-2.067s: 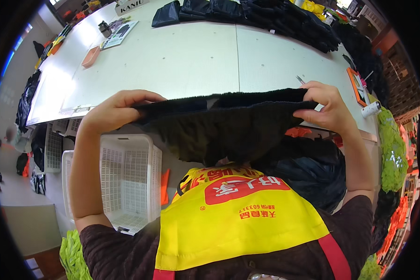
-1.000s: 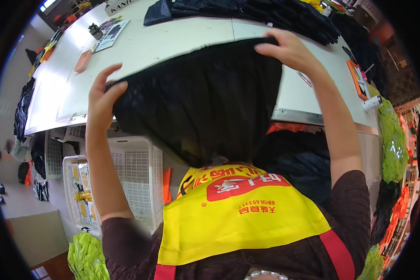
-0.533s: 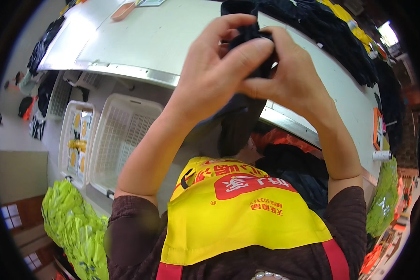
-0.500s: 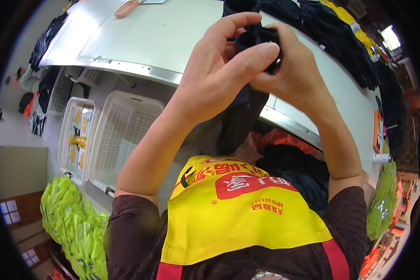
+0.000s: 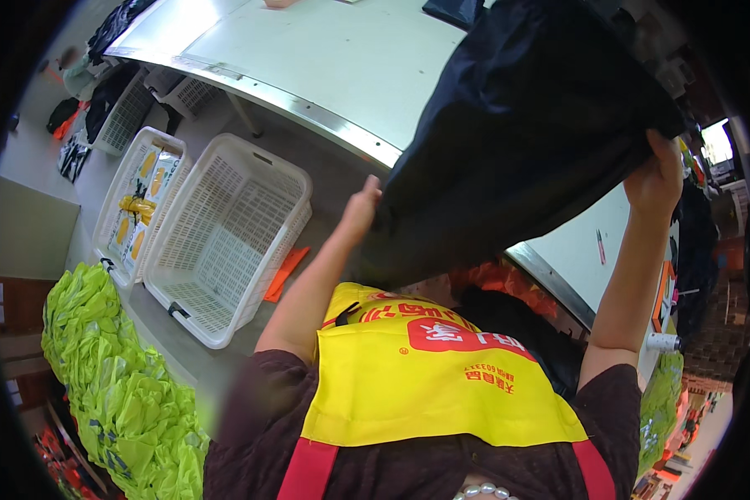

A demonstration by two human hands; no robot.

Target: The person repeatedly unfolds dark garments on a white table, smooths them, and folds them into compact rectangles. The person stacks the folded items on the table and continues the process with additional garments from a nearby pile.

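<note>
A large black garment [image 5: 517, 142] hangs spread between my hands, tilted across the white table's front edge; its exact kind is not clear. My left hand [image 5: 362, 208] grips its near left edge with the thumb up, and the other fingers are partly hidden by the cloth. Farther right and higher, my right hand [image 5: 657, 179] is closed on the opposite edge. Much of the table [image 5: 333, 75] is covered from sight by the fabric.
White plastic baskets [image 5: 298, 187] stand on the floor to the left, beside an orange piece [image 5: 287, 273]. A bright green heap [image 5: 125, 367] lies nearer. A pen [image 5: 601, 247] and a white roll [image 5: 664, 342] are at the right. Dark cloth [image 5: 525, 333] lies below the table edge.
My hands were close together around bunched black cloth over the table. They are now wide apart, the left lower, the right out to the right, and the garment is spread between them.
</note>
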